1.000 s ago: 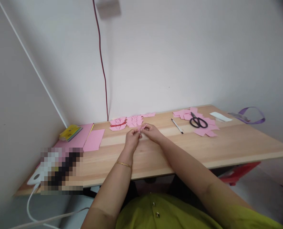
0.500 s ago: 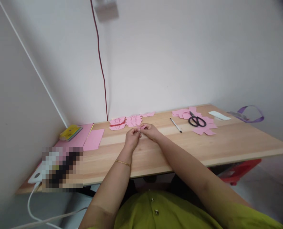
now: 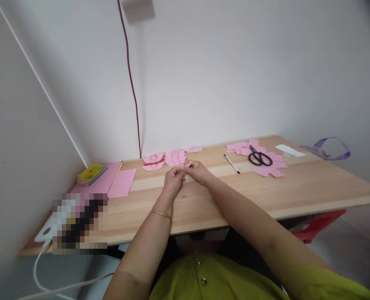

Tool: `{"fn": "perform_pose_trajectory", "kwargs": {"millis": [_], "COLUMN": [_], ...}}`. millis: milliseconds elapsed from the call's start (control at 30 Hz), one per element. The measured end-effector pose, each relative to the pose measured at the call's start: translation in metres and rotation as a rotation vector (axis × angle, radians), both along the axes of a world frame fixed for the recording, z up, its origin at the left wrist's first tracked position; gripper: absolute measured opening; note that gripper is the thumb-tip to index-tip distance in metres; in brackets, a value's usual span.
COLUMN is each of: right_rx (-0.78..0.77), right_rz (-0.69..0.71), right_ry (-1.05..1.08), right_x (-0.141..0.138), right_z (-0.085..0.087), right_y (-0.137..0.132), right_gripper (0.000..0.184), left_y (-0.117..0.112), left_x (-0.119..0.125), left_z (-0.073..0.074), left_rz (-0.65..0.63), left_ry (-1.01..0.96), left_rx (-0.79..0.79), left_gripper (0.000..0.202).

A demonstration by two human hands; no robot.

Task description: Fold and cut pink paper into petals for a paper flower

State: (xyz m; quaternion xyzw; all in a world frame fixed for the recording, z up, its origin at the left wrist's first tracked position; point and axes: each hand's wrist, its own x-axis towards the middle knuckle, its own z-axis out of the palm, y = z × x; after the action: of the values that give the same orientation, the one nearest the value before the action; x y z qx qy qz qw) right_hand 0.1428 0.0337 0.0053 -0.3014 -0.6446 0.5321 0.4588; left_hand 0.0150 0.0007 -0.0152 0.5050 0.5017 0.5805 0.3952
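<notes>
Both hands meet over the middle of the wooden table, fingers pinched together. Between them is a small piece of pink paper (image 3: 188,164), mostly covered by the fingers. My left hand (image 3: 173,178) grips its near left side, closed. My right hand (image 3: 197,171) pinches it from the right, also closed. Just beyond the hands lie folded pink paper pieces (image 3: 175,158), and beside them more folded pieces (image 3: 153,166) with a red strip across them. How the held paper is folded is too small to make out.
A pen (image 3: 231,163) lies right of the hands. Black-handled scissors (image 3: 259,157) rest on pink paper scraps (image 3: 274,166). Pink sheets (image 3: 122,183), a pencil (image 3: 115,177) and a yellow pack (image 3: 92,173) lie left. A white strip (image 3: 290,150) is at the far right.
The hands stay together on the pink paper, with only slight finger movement. The view has shifted a little; the objects on the table stay in place.
</notes>
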Motion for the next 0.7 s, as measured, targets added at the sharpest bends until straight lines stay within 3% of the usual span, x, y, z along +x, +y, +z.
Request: {"fn": "perform_pose_trajectory", "kwargs": {"millis": [233,433,533,700], "right_rx": [-0.058,-0.063,-0.074,-0.16], "right_rz": [-0.063,-0.019,-0.078,-0.073], "right_ry": [0.025,0.06,0.046,0.072], "right_x": [0.001,-0.001,-0.002,-0.004], "right_z": [-0.001,-0.002,-0.004,-0.01], "right_y": [0.003,0.002,0.004,0.009], "right_gripper": [0.027,0.033,0.038,0.044], "left_y": [-0.001,-0.001,-0.001,-0.002], "left_x": [0.005,0.005,0.006,0.007], "left_z": [0.001,-0.004,-0.005,0.001], "left_rz": [-0.082,-0.059,-0.088,-0.051], "left_ry": [-0.116,-0.064,-0.077,-0.157], "left_rx": [-0.028,-0.04,-0.056,-0.074], "left_gripper": [0.016,0.018,0.019,0.019]}}
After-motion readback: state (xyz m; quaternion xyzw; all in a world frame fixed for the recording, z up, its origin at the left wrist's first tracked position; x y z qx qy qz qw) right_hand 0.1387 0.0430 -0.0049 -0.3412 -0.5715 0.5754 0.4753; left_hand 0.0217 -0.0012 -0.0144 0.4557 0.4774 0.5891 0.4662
